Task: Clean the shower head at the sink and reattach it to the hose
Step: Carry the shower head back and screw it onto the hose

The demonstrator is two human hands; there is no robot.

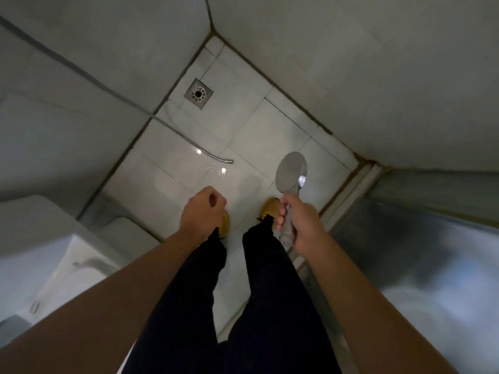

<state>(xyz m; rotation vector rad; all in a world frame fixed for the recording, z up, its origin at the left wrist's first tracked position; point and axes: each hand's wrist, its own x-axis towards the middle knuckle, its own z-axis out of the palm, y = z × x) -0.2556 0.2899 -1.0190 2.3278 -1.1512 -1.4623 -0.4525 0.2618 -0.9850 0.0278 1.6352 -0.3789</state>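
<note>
A round, silver-grey plastic shower head (291, 172) is held upright by its handle in the right hand (301, 222), whose fingers are curled round the handle; the spray face is turned toward the camera. The threaded lower end of the handle is seen below the hand, with nothing attached to it. The left hand (202, 210) is curled into a loose fist, and nothing is seen in it. The thin, flexible metal shower hose (172, 128) is seen running down along the left wall and across the white tiled floor (243, 130), where its free end lies on wet, shiny tiles, well apart from the shower head. A square metal floor drain (198, 93) is set near the far corner. Dark trousers (270, 279) and yellow shoes (270, 207) are seen below the hands. A white ceramic fixture (54, 252) is partly visible at lower left.
</note>
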